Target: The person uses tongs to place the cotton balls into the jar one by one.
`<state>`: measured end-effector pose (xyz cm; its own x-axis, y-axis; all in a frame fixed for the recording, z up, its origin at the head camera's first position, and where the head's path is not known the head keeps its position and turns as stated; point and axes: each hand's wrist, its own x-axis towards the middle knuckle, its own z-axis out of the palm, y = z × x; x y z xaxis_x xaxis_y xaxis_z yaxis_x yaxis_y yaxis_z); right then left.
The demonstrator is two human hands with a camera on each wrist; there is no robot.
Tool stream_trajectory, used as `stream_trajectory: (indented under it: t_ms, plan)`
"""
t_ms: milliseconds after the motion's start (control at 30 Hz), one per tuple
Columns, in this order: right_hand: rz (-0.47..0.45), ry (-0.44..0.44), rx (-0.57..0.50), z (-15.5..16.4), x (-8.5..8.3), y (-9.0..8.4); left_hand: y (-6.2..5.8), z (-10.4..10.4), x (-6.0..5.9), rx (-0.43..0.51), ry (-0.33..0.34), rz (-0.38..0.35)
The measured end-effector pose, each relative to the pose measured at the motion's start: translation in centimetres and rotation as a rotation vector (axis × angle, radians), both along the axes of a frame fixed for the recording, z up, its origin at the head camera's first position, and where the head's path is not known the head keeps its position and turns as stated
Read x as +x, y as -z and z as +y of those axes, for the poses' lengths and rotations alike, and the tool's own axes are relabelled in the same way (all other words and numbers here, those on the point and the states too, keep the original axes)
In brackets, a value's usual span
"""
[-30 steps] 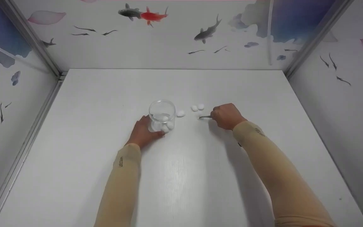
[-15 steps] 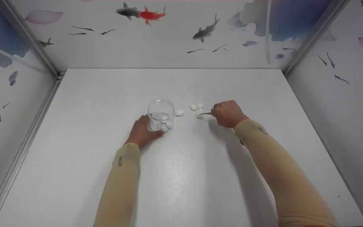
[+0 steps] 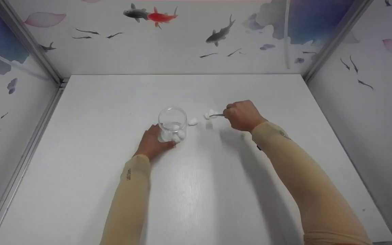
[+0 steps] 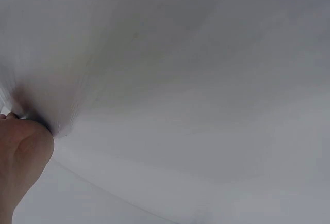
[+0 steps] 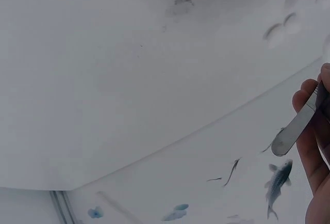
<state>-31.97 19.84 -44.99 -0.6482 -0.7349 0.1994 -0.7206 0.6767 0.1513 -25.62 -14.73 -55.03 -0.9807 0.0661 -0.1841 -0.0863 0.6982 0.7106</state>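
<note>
A clear jar (image 3: pixel 172 117) with several white balls, perhaps cotton, inside stands on the white table. My left hand (image 3: pixel 151 143) grips its lower left side, thumb in front and fingers behind. My right hand (image 3: pixel 243 115) pinches metal tweezers (image 3: pixel 218 115), which point left. In the right wrist view their rounded end (image 5: pixel 290 137) sticks out of the hand. A white ball (image 5: pixel 327 49) appears near the fingers at that view's edge, seemingly raised at the tips. Two white balls (image 5: pixel 282 29) lie close together on the table. Another white ball (image 3: pixel 192 121) lies right beside the jar.
The white tabletop (image 3: pixel 189 190) is enclosed by a back wall (image 3: pixel 168 51) and side walls printed with fish and petals. Metal posts (image 3: pixel 335 37) stand at the corners. Shadows of the right arm fall across the table.
The right hand and tweezers have moved up and slightly left, and a white ball has left its spot on the table with them. The left hand stays on the jar.
</note>
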Motion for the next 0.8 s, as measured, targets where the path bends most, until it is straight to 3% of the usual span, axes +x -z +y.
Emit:
stream_trajectory:
  t_ms: [433,800]
  plan:
    - [0.079,-0.086,-0.008,-5.1,0.2,-3.6,0.1,0.0,-0.1,0.004,0.001,0.003]
    - [0.095,-0.167,-0.001,-8.2,1.4,-3.4,0.0,0.3,-0.1,-0.002,0.001,0.040]
